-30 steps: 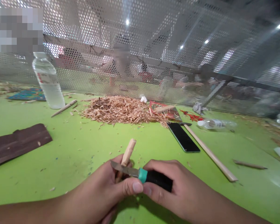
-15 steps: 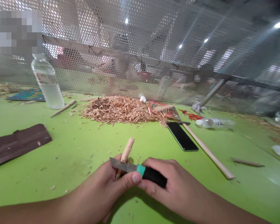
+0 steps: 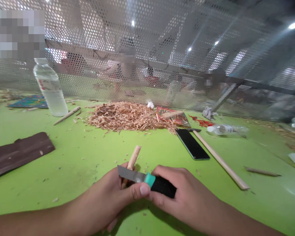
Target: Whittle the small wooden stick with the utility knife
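Observation:
Low in the middle, my left hand (image 3: 110, 193) is closed round a short wooden stick (image 3: 134, 156), whose pale carved end points up and away. My right hand (image 3: 177, 193) grips the black handle of a knife (image 3: 130, 173) with a teal collar. The blade lies across the stick, its tip toward the left. My left thumb presses near the teal collar, and the two hands meet there. The lower part of the stick is mostly hidden by my left hand and the blade.
Beyond my hands lies a heap of wood shavings (image 3: 127, 116). A phone (image 3: 192, 144), a hammer (image 3: 221, 160) and a pencil (image 3: 262, 171) are on the right. A water bottle (image 3: 51, 88) and a brown sheet (image 3: 22, 152) are on the left. A perforated screen (image 3: 147, 75) stands behind.
The knife has shifted slightly to the right and its blade has turned a little, showing more of its flat side. Both hands keep their holds.

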Action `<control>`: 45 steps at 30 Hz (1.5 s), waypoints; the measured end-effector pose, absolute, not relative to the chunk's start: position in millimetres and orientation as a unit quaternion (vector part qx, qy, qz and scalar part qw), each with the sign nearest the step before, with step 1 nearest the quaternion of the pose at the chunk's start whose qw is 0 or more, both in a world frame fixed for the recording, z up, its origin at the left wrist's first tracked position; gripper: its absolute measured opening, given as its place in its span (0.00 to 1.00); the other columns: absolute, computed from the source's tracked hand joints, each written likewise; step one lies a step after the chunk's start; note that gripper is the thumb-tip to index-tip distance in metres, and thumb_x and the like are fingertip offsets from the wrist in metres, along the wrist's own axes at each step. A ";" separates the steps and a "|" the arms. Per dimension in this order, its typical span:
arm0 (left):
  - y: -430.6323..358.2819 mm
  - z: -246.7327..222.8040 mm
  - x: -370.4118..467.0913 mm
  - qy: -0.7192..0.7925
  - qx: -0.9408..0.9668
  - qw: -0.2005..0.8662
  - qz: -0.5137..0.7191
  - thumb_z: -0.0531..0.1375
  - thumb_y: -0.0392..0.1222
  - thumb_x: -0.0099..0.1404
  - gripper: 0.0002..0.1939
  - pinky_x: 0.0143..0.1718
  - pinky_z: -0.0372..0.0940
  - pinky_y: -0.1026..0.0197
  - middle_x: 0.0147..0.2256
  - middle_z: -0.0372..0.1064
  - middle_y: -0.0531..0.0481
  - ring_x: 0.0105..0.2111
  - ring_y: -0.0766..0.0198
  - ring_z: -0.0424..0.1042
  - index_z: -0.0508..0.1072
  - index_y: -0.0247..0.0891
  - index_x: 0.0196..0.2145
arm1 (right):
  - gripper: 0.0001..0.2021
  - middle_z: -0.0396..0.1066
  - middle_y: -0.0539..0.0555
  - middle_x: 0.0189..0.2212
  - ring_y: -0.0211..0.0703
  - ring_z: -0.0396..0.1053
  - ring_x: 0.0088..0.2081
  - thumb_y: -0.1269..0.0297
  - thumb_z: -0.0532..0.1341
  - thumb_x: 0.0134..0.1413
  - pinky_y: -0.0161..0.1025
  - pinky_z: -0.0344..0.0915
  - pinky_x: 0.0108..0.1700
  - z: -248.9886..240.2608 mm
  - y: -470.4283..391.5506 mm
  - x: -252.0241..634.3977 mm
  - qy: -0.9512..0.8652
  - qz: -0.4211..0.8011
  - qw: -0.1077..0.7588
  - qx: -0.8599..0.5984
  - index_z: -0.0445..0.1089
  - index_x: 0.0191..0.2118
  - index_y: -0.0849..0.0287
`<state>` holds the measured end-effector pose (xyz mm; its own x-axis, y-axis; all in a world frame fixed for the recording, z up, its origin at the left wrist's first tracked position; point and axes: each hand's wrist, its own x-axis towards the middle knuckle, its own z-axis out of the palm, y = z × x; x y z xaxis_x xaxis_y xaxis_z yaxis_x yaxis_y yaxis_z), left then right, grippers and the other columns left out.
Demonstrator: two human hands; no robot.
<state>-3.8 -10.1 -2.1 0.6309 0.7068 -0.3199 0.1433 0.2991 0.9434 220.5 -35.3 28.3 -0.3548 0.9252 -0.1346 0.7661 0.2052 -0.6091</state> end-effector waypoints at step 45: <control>-0.2 -10.1 -3.6 0.386 0.574 0.701 0.174 0.63 0.71 0.68 0.28 0.08 0.51 0.75 0.11 0.55 0.68 0.08 0.74 0.50 0.64 0.43 0.41 | 0.15 0.71 0.48 0.27 0.42 0.65 0.28 0.57 0.68 0.65 0.37 0.51 0.31 14.2 -37.6 219.1 -0.785 0.179 0.161 -0.571 0.64 0.31 0.55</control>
